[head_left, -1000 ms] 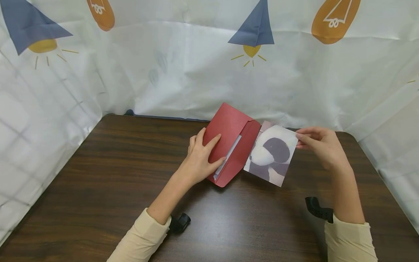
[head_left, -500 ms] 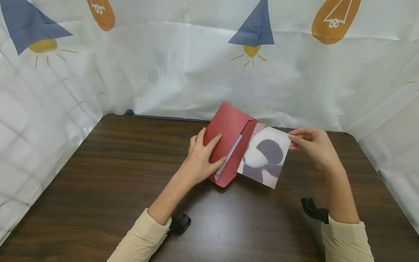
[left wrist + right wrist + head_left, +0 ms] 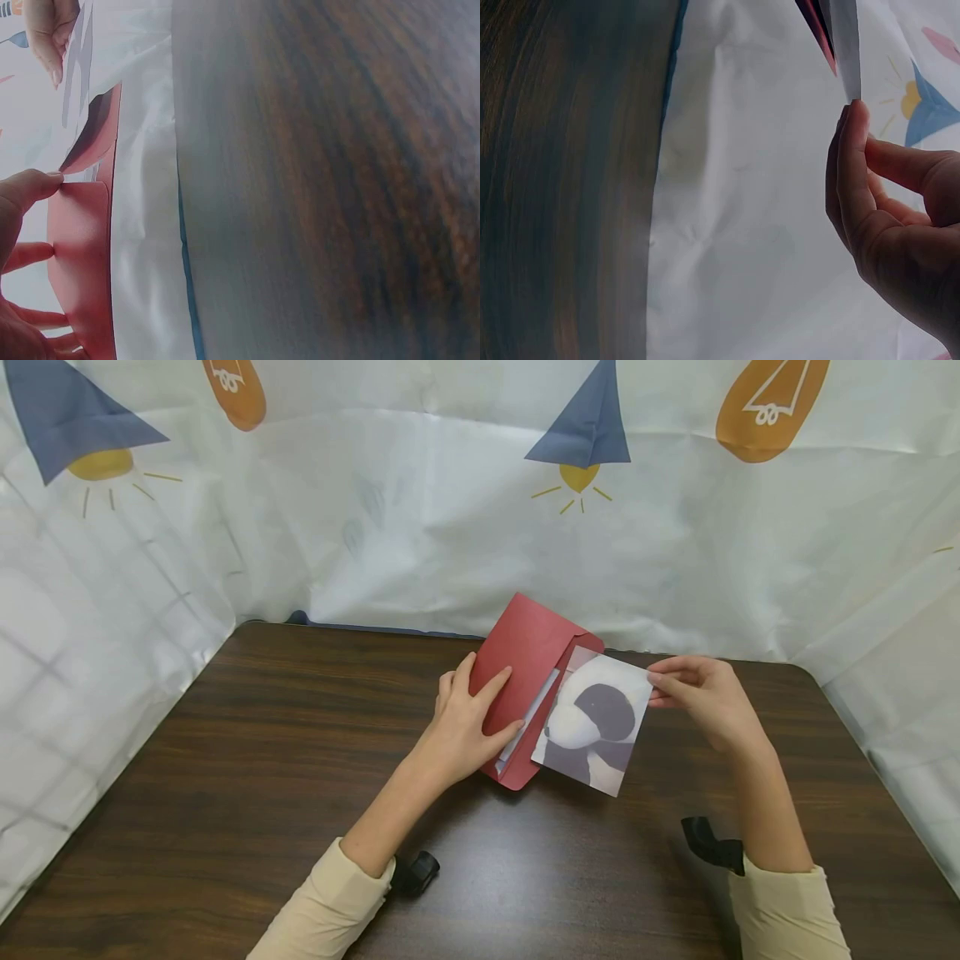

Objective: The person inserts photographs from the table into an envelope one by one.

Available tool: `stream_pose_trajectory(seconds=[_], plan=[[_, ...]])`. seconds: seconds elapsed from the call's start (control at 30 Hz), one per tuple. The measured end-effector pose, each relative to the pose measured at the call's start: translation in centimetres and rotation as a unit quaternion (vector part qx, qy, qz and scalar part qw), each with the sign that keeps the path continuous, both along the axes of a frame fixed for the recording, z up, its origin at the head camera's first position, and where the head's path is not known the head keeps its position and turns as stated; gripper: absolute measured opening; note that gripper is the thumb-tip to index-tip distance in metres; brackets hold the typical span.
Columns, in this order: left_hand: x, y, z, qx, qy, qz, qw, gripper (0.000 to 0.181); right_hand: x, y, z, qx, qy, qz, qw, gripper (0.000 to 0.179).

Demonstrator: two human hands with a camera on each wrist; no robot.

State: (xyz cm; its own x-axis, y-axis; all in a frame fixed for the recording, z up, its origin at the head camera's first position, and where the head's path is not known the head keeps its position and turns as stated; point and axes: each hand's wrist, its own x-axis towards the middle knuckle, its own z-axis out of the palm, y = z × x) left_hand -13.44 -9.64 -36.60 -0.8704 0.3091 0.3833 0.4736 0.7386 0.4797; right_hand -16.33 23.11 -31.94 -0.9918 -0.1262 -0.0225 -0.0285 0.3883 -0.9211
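Note:
A red envelope [image 3: 525, 647] is tilted in front of me, its flap side facing right and a pale paper [image 3: 527, 718] showing in its opening. My left hand [image 3: 465, 727] holds the envelope, thumb at the opening and the other fingers spread over its front; part of its grip is hidden. In my right hand [image 3: 697, 693], thumb and fingertips pinch the upper right corner of a photo [image 3: 596, 722] of a black-and-white plush toy. The photo's left edge overlaps the envelope's flap. In the left wrist view, the red envelope [image 3: 79, 240] appears above the table surface.
Both hands are over a dark wooden table [image 3: 225, 777]. Behind its far edge hangs a white curtain [image 3: 420, 552] printed with lamps and bulbs. A black wrist mount [image 3: 416, 872] is on the left forearm, and another black mount [image 3: 708, 843] on the right.
My right hand has moved left with the photo, from beside the envelope's flap to overlapping it. The left hand and the envelope have barely shifted.

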Motion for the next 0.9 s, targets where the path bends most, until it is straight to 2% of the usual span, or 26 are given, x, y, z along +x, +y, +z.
stream_pose_trajectory(seconds=[0.9], plan=[[0.2, 0.3, 0.0, 0.005, -0.001, -0.002, 1.0, 0.068, 0.1, -1.5, -0.3, -0.046, 0.002, 0.0, 0.999, 0.037]])
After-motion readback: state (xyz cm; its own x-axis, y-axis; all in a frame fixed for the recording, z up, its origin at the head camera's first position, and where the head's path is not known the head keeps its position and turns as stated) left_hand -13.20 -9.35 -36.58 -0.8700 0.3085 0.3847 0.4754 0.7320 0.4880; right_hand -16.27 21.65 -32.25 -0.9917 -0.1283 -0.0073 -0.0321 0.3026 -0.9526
